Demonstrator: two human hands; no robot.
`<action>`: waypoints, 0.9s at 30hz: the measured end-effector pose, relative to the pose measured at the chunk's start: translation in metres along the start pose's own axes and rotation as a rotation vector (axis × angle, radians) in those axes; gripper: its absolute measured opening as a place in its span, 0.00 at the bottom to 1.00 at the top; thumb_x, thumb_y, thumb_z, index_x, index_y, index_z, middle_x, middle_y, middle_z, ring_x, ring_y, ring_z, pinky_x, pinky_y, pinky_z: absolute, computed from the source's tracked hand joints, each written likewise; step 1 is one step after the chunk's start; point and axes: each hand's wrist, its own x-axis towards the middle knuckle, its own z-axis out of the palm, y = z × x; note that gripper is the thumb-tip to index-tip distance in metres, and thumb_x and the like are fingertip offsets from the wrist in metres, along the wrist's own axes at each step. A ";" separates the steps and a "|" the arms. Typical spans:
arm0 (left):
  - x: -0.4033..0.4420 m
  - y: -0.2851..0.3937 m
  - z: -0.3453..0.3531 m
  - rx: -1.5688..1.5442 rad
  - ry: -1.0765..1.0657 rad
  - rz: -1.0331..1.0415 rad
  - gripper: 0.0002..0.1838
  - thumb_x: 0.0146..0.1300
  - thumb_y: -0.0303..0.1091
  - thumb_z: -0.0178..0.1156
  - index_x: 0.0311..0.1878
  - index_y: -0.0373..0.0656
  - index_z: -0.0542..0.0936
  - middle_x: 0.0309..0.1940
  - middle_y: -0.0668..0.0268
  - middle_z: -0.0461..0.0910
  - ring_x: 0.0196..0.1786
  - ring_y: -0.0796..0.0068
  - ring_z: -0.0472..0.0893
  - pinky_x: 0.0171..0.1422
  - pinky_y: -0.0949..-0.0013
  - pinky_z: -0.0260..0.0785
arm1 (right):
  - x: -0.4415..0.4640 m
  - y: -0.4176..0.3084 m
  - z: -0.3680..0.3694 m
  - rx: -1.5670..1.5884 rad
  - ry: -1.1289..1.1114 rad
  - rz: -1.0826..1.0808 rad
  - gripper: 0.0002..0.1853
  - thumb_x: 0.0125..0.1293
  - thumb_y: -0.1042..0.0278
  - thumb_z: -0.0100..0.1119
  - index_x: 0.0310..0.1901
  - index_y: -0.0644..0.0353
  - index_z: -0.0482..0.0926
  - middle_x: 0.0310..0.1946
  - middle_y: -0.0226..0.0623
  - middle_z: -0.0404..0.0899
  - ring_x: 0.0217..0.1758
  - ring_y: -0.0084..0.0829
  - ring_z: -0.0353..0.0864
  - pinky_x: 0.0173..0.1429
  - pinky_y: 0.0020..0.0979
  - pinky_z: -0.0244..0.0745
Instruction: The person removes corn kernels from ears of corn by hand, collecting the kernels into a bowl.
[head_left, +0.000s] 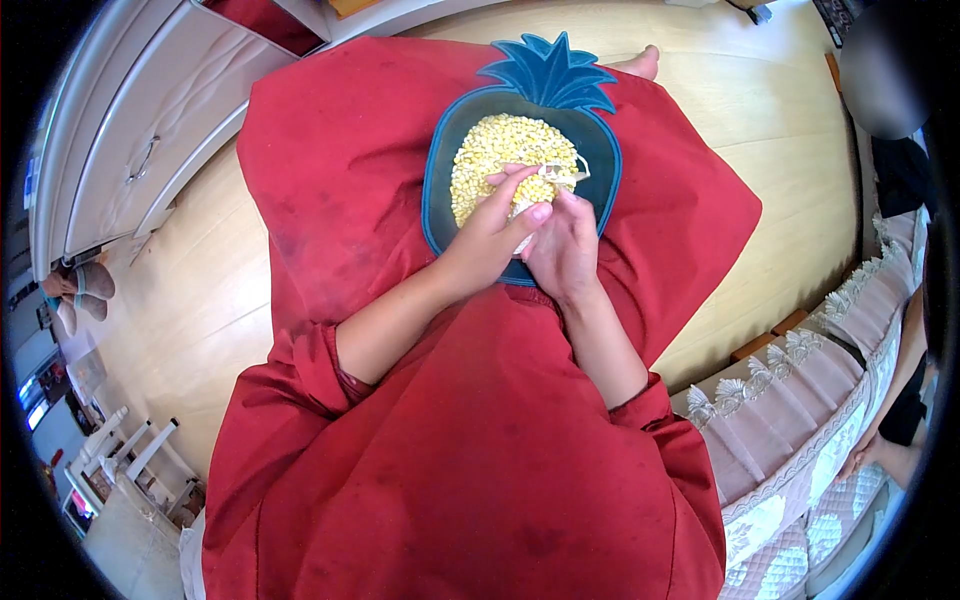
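Note:
A dark teal pineapple-shaped tray (612,160) rests on my lap over red cloth. Loose yellow corn kernels (490,145) are heaped over much of its bottom. Above the heap, my left hand (492,232) and my right hand (567,245) come together around an ear of corn (537,190). Yellow kernels show on its upper part, and a pale stretch appears between the palms. Fingers of both hands are curled around it, hiding most of the ear. A pale, dry-looking strip (570,175) sits just beyond my fingertips.
Red cloth (340,150) spreads around the tray over my lap. A white cabinet (150,120) stands at the left, with a white rack (120,450) lower down. On the right, a sofa with a lace-trimmed cover (780,400) lies beside another person's arm (890,390).

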 end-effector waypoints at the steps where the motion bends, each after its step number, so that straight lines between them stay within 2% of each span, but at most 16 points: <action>1: 0.000 -0.001 0.001 0.032 0.017 0.036 0.28 0.75 0.38 0.53 0.73 0.40 0.61 0.51 0.65 0.75 0.45 0.82 0.73 0.47 0.77 0.68 | 0.001 0.001 0.002 -0.018 0.030 0.016 0.31 0.73 0.45 0.35 0.68 0.60 0.62 0.63 0.44 0.71 0.62 0.38 0.75 0.65 0.40 0.72; 5: 0.000 -0.001 0.000 0.055 0.010 0.020 0.28 0.76 0.39 0.51 0.73 0.39 0.59 0.56 0.63 0.73 0.53 0.79 0.73 0.55 0.74 0.68 | 0.002 0.004 0.000 -0.032 0.058 0.010 0.28 0.78 0.44 0.38 0.66 0.58 0.66 0.60 0.43 0.73 0.61 0.35 0.74 0.62 0.38 0.73; 8: 0.002 -0.009 0.000 0.149 0.039 0.136 0.28 0.76 0.40 0.50 0.73 0.39 0.59 0.61 0.61 0.70 0.61 0.75 0.70 0.65 0.71 0.64 | 0.003 0.006 -0.004 -0.032 0.060 0.004 0.27 0.78 0.45 0.38 0.66 0.58 0.66 0.60 0.43 0.74 0.60 0.34 0.75 0.62 0.38 0.73; 11: 0.001 -0.011 -0.002 0.147 0.028 0.084 0.28 0.77 0.40 0.49 0.73 0.38 0.58 0.65 0.59 0.67 0.67 0.72 0.66 0.72 0.69 0.57 | 0.003 0.005 -0.002 -0.048 0.071 0.010 0.28 0.79 0.46 0.30 0.66 0.59 0.64 0.61 0.42 0.73 0.59 0.34 0.76 0.62 0.39 0.74; 17: -0.001 -0.005 0.002 0.072 0.023 0.067 0.28 0.76 0.40 0.49 0.74 0.39 0.58 0.67 0.59 0.64 0.70 0.71 0.63 0.74 0.70 0.53 | 0.003 0.004 0.000 -0.034 0.071 0.001 0.28 0.79 0.46 0.29 0.66 0.59 0.65 0.61 0.43 0.73 0.59 0.35 0.76 0.63 0.38 0.73; 23: 0.000 0.000 0.001 -0.134 0.025 0.046 0.24 0.78 0.41 0.44 0.71 0.38 0.64 0.66 0.61 0.67 0.67 0.74 0.67 0.71 0.70 0.57 | 0.003 0.002 0.004 -0.005 0.103 0.003 0.28 0.79 0.47 0.27 0.67 0.60 0.64 0.61 0.44 0.74 0.61 0.35 0.76 0.64 0.39 0.73; 27: 0.000 0.003 0.002 0.023 0.033 0.066 0.24 0.79 0.41 0.42 0.71 0.38 0.65 0.66 0.60 0.68 0.66 0.74 0.69 0.70 0.71 0.59 | 0.003 0.003 0.003 -0.008 0.094 0.005 0.29 0.79 0.47 0.27 0.67 0.60 0.64 0.61 0.44 0.74 0.61 0.35 0.76 0.64 0.38 0.73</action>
